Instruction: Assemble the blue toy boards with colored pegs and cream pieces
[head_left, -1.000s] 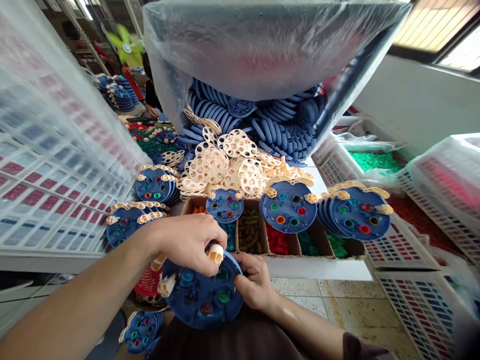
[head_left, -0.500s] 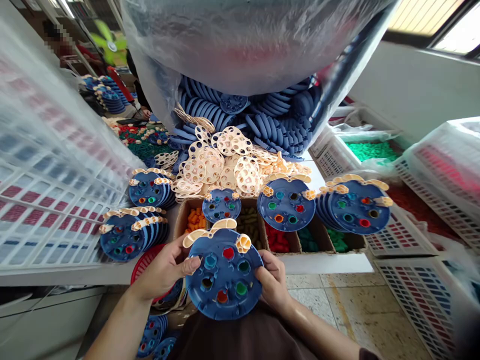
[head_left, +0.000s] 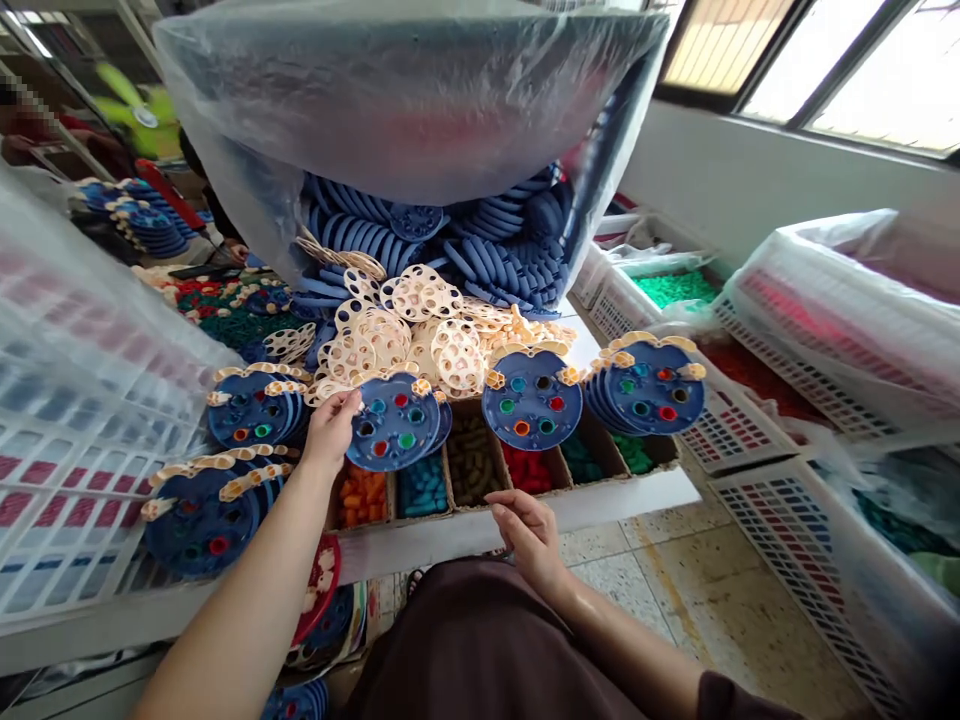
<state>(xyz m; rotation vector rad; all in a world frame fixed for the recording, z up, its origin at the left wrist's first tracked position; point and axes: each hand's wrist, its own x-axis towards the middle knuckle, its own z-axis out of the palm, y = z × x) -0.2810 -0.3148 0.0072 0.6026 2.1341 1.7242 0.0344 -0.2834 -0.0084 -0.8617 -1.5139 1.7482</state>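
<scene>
My left hand (head_left: 328, 430) is stretched out over the table and pinches the left rim of a blue disc with coloured pegs (head_left: 395, 420), which leans on the row of cardboard boxes (head_left: 471, 470) holding orange, teal, olive and red pegs. My right hand (head_left: 528, 536) hangs loose and open near my lap, holding nothing. Behind the disc lies a heap of cream perforated rings (head_left: 409, 335). More finished blue discs stand at the left (head_left: 253, 408), the near left (head_left: 201, 505), the middle (head_left: 532, 398) and the right (head_left: 651, 385).
A big clear plastic bag of blue discs (head_left: 442, 230) hangs over the table's back. White crates with green (head_left: 675, 290) and red pieces stand at the right, plastic-covered crates (head_left: 67, 400) at the left. Another person's sleeve (head_left: 161, 190) and more discs are at the far left.
I held the blue disc in both hands near my lap. Now my left hand has carried it forward onto the boxes, and my right hand has let go.
</scene>
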